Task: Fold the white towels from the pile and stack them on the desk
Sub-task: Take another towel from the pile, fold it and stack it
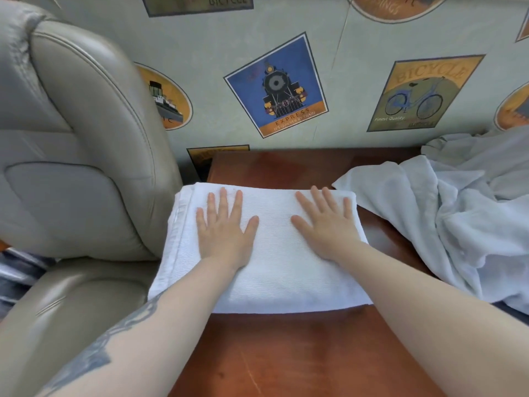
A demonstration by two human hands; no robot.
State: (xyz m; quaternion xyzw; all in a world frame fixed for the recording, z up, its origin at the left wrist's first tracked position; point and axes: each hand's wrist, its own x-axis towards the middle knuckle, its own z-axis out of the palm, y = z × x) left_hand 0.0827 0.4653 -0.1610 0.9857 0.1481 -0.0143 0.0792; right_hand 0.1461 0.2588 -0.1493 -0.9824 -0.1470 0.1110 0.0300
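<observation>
Fingers straight and spread on both: left hand and right hand, palms flat atop folded white towel, gripping nothing. Towel on wooden desk, left edge beside grey chair. Unfolded towel pile right, just beside.

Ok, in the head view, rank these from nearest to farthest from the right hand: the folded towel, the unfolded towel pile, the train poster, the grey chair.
From the right hand:
1. Folded towel: directly under the flat palm.
2. Unfolded towel pile: just to its right on the desk.
3. Train poster: on the wall behind the desk.
4. Grey chair: far left, beyond the left hand.
</observation>
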